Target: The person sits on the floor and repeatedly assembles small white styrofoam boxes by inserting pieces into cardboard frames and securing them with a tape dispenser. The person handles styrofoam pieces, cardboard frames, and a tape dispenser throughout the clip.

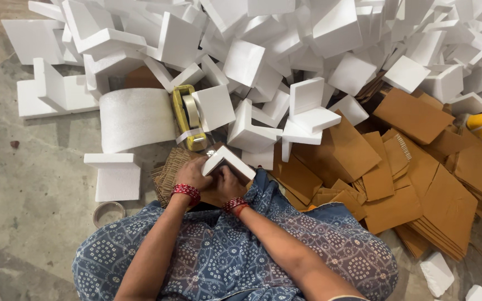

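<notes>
Blue patterned lap (235,251) lowest in view; above it both hands — left hand (192,174), right hand (229,183) — close together around a white foam corner piece (227,160). Just beyond lies a yellow tape dispenser (188,116), then a foam heap (285,50) on the floor (23,195); cardboard sheets (414,189) spread rightward.

Flat brown cardboard sheets (419,189) lie heaped at my right, white foam packing corners (308,50) piled beyond; no labels, signs or screens.
</notes>
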